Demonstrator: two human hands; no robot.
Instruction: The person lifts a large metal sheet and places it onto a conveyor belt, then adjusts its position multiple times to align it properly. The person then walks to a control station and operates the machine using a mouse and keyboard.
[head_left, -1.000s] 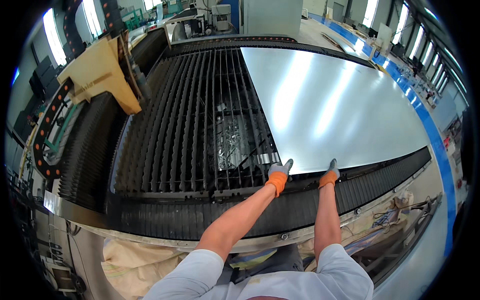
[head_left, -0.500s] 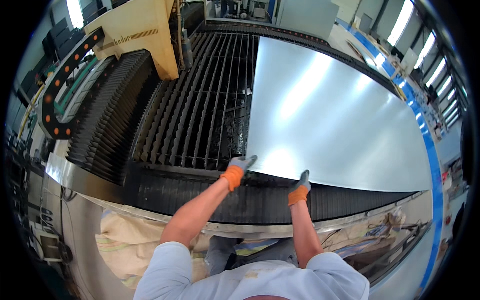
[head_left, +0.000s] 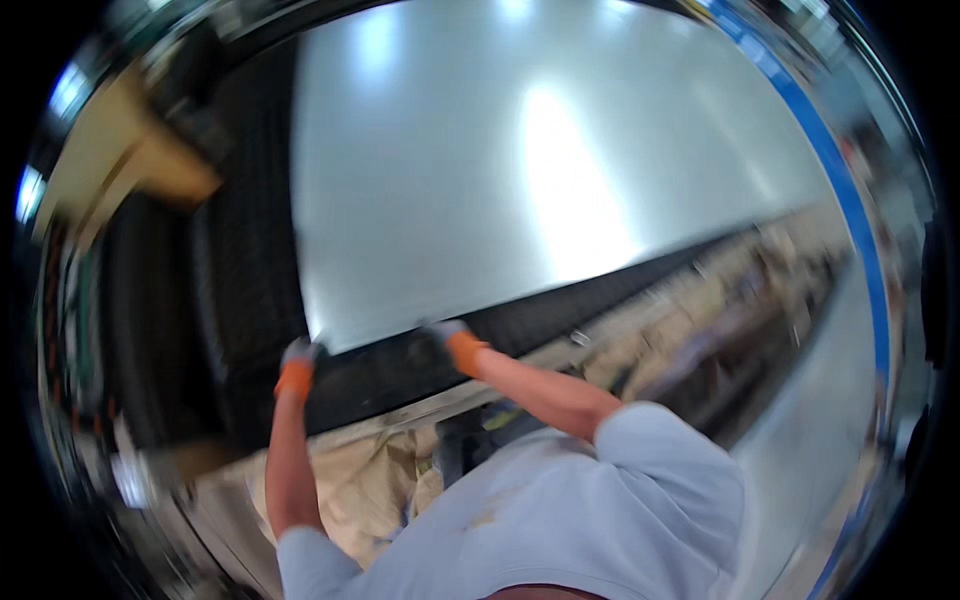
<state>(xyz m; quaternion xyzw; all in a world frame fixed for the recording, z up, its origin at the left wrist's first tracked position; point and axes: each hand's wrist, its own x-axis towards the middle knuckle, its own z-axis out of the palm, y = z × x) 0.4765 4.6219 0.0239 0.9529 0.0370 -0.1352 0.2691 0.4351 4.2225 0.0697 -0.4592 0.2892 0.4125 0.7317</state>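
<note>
A large shiny metal sheet (head_left: 520,170) lies on a dark slatted machine bed (head_left: 230,300) and fills the upper part of the blurred view. My left hand (head_left: 298,358), in a grey glove with an orange cuff, grips the sheet at its near left corner. A little to the right along the same near edge, my right hand (head_left: 445,335), gloved the same way, holds the sheet. Both forearms are bare and stretched forward from a light grey shirt.
A yellow machine gantry (head_left: 130,160) stands over the bed at the upper left. The bed's frame (head_left: 420,400) runs below the hands. Beige covering (head_left: 360,480) lies beside my body. A grey floor with a blue stripe (head_left: 860,250) curves along the right.
The view has swung and blurred, so the sheet now fills most of the picture. Both hands stay on the sheet's near edge, with the left now at its corner.
</note>
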